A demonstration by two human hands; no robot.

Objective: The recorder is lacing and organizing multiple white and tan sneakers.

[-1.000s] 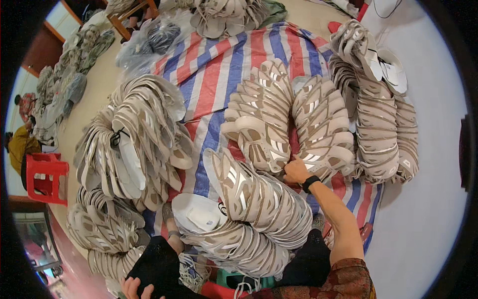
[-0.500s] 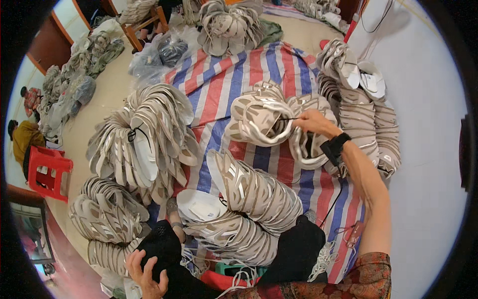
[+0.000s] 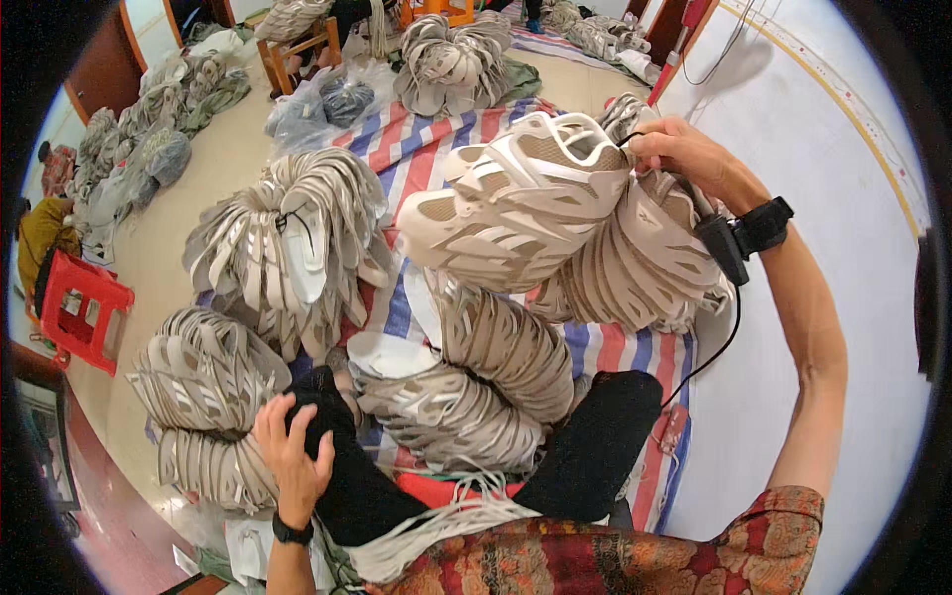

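Note:
My right hand point(image 3: 682, 157) is closed on the black tie of a bundle of beige shoe uppers point(image 3: 526, 198) and holds it up. The uppers are stacked inside one another in two rows, with white stripes and brown mesh. Fingers spread, my left hand point(image 3: 295, 448) is beside my left knee and holds nothing. Close to it lies a stack of uppers point(image 3: 203, 367). Between my knees is another tied pair of stacks point(image 3: 451, 412). Farther off to the left stands a large fanned bundle point(image 3: 312, 238) with a black tie. White laces point(image 3: 446, 531) lie across my lap.
A red, white and blue striped sheet point(image 3: 407, 164) covers the floor. More bundles point(image 3: 451, 64) and clear plastic bags point(image 3: 307, 104) sit at the back. A red stool point(image 3: 84, 307) is at the left, with people beyond it. A pale wall point(image 3: 803, 159) stands on the right.
My right hand has raised the bundle off the sheet and brought it up and nearer. My left hand has risen slightly, its fingers still spread.

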